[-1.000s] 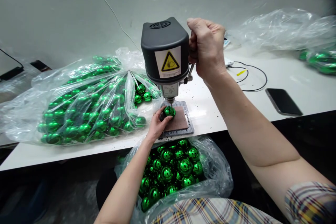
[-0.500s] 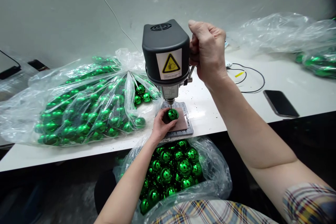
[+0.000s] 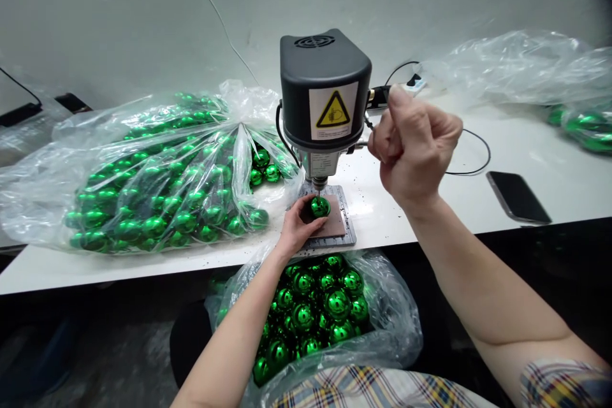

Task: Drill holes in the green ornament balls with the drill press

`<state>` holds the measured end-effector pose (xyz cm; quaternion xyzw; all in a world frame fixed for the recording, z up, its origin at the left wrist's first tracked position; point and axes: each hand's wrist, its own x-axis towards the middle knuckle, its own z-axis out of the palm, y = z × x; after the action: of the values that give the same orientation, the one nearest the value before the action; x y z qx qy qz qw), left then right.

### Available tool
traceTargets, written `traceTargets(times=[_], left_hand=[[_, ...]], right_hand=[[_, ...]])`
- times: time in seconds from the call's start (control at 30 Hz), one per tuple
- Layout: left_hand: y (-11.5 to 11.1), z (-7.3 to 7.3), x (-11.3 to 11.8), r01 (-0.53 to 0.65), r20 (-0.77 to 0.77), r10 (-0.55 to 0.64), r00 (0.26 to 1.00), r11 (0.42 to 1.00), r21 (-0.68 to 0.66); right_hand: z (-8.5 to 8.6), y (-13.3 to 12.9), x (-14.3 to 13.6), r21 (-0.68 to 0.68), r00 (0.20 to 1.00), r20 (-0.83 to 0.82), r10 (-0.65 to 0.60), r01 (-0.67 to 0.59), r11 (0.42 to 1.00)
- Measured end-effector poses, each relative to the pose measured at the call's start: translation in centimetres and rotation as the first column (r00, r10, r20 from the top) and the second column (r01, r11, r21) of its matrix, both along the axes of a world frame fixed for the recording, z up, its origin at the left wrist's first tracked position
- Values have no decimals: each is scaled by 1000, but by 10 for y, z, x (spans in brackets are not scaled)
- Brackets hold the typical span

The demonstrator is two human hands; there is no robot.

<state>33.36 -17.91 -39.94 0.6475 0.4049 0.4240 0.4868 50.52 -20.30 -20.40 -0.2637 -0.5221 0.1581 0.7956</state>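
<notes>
My left hand pinches a shiny green ball between thumb and fingers on a brown pad. The pad lies on the grey slotted base of a small black drill press with a yellow warning sticker. The drill bit comes down at the top of the ball; how deep it goes I cannot tell. My right hand is closed around the feed lever at the press's right side; most of the lever is hidden in the fist.
An opened plastic bag of green balls fills the table's left side. Another bag of green balls sits at my lap below the edge. A phone lies at right, with a bagged bundle behind it. Cables run behind the press.
My right hand has come down and toward me with the lever. The bit and drill head sit lower against the ball. My left hand keeps its hold; the view has shifted slightly.
</notes>
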Motion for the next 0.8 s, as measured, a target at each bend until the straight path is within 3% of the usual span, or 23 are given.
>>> traceTargets(times=[0.2,0.47,0.8], left_hand=[[1,-5,-1,15,25,-16,1000,1000,10],[1,-5,-1,22,26,-22,999,1000,21],[1,-6,-1,20,22,-21,1000,999,29]], right_hand=[[-19,-8,-2,51,997,43,-59,57,997],[-24,-4,0,27,985,99,-143,141,990],[-56,0,9,278,968,222,-115,50,959]])
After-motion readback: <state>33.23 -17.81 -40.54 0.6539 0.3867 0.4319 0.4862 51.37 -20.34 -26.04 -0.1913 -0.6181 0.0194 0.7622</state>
